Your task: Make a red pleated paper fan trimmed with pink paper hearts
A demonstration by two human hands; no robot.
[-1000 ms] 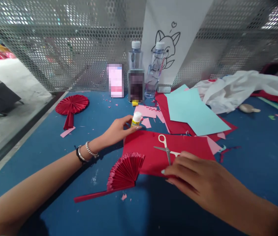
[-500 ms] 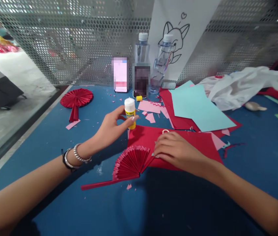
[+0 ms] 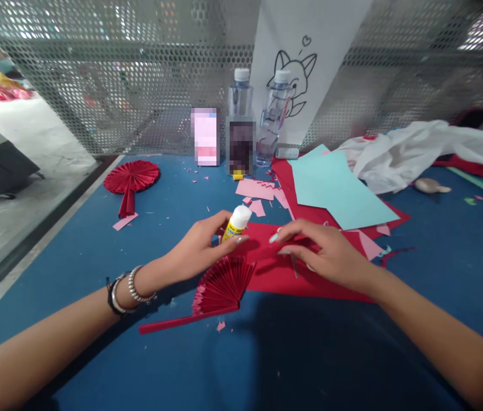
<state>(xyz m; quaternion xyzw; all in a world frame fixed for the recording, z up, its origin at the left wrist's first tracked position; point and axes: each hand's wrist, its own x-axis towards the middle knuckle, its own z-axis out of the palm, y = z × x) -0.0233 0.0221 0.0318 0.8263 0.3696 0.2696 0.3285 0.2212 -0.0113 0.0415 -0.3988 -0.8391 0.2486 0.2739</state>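
head view: looking forward and down over a blue table (image 3: 352, 354), both bare arms reaching in from the near edge.
left hand (image 3: 198, 251): fingers curling closed around a glue stick (image 3: 236, 222), gripping its yellow body; wrist wearing bracelets and a dark band.
glue stick: sitting tilted in the left hand, white cap pointing up and to the right, hanging over the near-left corner of the red paper sheet (image 3: 309, 274), just above the pleated fan.
right hand (image 3: 327, 254): lying palm down on the red paper sheet, fingers loosely spread and stretching left toward the glue stick cap, fingertips close to it but apart; nothing clearly gripped; a thin scissors blade (image 3: 294, 266) showing under the fingers, the rest being hidden by the hand.
pleated red fan (image 3: 224, 285): lying half open on the table just below the left hand, its long red strip trailing to the lower left, its right edge meeting the red sheet.
finished red fan (image 3: 132, 177): lying well apart at the far left of the table.
light blue paper (image 3: 335, 188): resting on more red sheets behind the right hand.
pink scraps (image 3: 258, 191): lying scattered between the hands and the bottles.
water bottles (image 3: 273, 117): two standing upright at the mesh wall, beside a white sheet with a cartoon drawing (image 3: 296, 80).
white plastic bag (image 3: 416, 148): lying crumpled at the far right.
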